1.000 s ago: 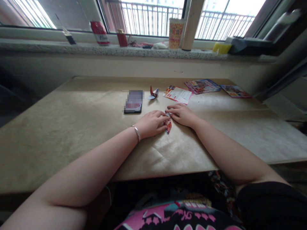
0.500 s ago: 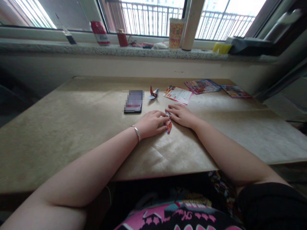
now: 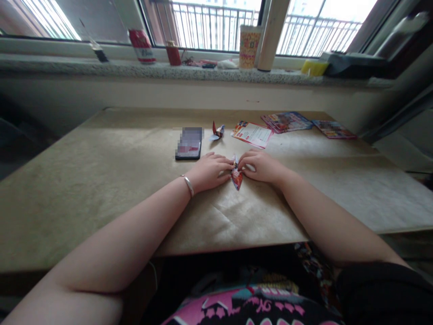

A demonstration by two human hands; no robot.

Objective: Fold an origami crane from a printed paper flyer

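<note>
A small piece of folded patterned paper (image 3: 237, 180), red and white with a pointed near end, lies on the table between my hands. My left hand (image 3: 210, 172) reaches it from the left, its fingertips and thumb gripping the paper's left edge. From the other side, my right hand (image 3: 262, 166) pinches the paper's right edge with bent fingers and thumb. A little farther back stands a folded paper crane (image 3: 218, 131) with a raised red wing. The paper's far tip shows between the fingers; finer folds are too small to make out.
A phone (image 3: 188, 143) lies left of the crane. Printed sheets (image 3: 253, 134) and colourful card stacks (image 3: 287, 122) (image 3: 333, 129) lie at the back right of the table (image 3: 101, 180). On the windowsill stand a red can (image 3: 142, 46) and a patterned cup (image 3: 249, 47).
My left hand has drawn back slightly left, uncovering more of the folded paper. My right hand's fingers, stretched flat before, are now bent into a pinch at the paper's right edge.
</note>
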